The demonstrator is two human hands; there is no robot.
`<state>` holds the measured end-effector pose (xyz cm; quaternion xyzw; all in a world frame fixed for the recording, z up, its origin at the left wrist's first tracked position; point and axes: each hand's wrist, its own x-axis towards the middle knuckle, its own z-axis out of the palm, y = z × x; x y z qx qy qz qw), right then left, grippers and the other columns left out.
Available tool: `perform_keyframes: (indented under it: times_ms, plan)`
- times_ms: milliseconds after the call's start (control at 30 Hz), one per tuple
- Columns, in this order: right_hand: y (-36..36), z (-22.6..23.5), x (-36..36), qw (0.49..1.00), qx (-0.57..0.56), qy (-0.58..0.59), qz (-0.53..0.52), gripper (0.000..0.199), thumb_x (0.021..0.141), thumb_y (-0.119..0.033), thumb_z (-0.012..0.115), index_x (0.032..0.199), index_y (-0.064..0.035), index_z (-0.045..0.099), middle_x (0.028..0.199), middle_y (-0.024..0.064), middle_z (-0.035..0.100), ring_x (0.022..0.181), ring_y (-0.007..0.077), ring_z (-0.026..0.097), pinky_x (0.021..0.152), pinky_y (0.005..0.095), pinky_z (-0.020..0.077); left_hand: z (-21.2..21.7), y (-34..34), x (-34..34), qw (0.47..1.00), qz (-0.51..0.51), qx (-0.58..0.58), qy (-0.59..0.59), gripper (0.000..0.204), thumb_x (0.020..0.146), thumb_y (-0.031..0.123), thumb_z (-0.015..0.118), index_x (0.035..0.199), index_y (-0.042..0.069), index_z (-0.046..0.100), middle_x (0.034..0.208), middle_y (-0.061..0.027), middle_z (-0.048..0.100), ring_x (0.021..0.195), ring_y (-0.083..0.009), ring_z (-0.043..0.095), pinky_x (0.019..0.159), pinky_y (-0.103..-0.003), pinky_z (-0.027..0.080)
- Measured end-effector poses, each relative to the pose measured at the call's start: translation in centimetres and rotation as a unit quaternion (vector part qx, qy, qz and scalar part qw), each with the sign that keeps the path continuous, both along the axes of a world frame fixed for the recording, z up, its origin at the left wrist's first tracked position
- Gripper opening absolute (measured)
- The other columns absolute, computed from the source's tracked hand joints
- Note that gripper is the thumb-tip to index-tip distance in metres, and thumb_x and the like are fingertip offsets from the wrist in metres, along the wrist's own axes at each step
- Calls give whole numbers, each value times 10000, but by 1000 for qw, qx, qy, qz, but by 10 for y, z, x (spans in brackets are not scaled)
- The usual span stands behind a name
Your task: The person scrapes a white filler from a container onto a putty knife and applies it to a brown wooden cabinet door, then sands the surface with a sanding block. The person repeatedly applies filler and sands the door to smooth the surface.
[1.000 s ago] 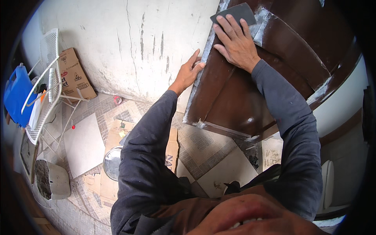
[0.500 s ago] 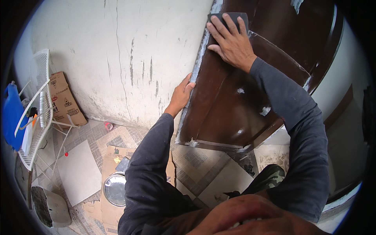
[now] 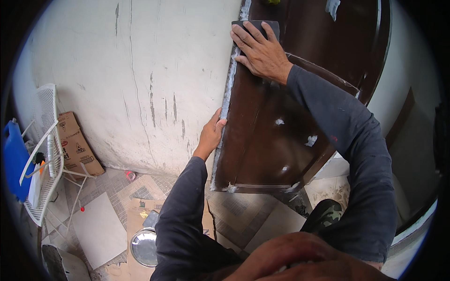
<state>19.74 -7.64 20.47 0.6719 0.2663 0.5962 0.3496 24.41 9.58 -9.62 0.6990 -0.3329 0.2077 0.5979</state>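
A dark brown door (image 3: 262, 154) with pale filler patches stands tilted in front of me, its left edge streaked whitish. My right hand (image 3: 262, 54) presses a dark grey sheet of sandpaper (image 3: 275, 29) flat against the upper left part of the door, fingers spread over it and thumb on the brown surface. Most of the sheet lies hidden under the palm and fingers. Lower down, my left hand (image 3: 211, 136) grips the door's left edge, thumb on the front side, the other fingers partly out of sight behind.
A scuffed white wall (image 3: 178, 70) rises behind the door. At left stand a white mesh chair (image 3: 49, 140), a blue jug (image 3: 18, 159) and a cardboard piece (image 3: 79, 145). On the tiled floor, a round metal lid (image 3: 144, 247) rests on cardboard near my left arm.
The view has shifted, so the scene sits lower in the picture. My right hand and the sandpaper have slid slightly up the door's edge; my left hand keeps its grip.
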Motion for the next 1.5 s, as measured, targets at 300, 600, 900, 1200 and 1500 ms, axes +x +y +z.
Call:
perform_keyframes:
  times_ms: [300, 600, 900, 1200, 1500]
  plan:
    - [-22, 15, -19, 979, -175, 48, 98, 445, 982, -135, 522, 1427, -157, 517, 1445, 124, 517, 1282, 305, 522, 1062, 472, 420, 2, 0, -1, 1000, -11, 8, -1, 625, 1061, 458, 449, 1500, 15, 409, 1347, -287, 590, 1272, -413, 570, 1058, -411, 440]
    - [-43, 23, -23, 999, 33, 12, 2, 577, 973, -490, 572, 1467, -207, 476, 1528, 42, 439, 1407, 247, 398, 1166, 545, 258, 0, -4, 1, 1000, -22, -8, -20, 656, 1064, 480, 430, 1496, -13, 398, 1350, -281, 592, 1261, -388, 585, 1049, -398, 446]
    - [-54, 21, -28, 992, 122, -37, -7, 581, 928, -439, 620, 1401, -115, 522, 1478, 72, 456, 1361, 337, 395, 1059, 645, 285, 1, -4, -1, 999, -16, -14, -38, 640, 1070, 459, 427, 1491, -21, 397, 1335, -278, 603, 1266, -371, 583, 1068, -397, 430]
    - [-50, 57, -23, 982, 129, -119, 66, 463, 935, -361, 647, 1326, -127, 569, 1487, 71, 456, 1268, 319, 492, 976, 553, 407, 3, -2, -2, 1000, -13, -1, -26, 635, 1069, 454, 429, 1490, -21, 396, 1330, -286, 601, 1261, -392, 582, 1059, -405, 437]
    - [-71, 75, -31, 988, 83, -108, 68, 475, 882, -138, 678, 1341, -120, 560, 1372, 133, 527, 1026, 317, 638, 849, 414, 516, -4, -2, 5, 1000, -4, 6, -27, 659, 1060, 475, 436, 1486, -26, 397, 1301, -316, 602, 1216, -437, 598, 1033, -431, 455]
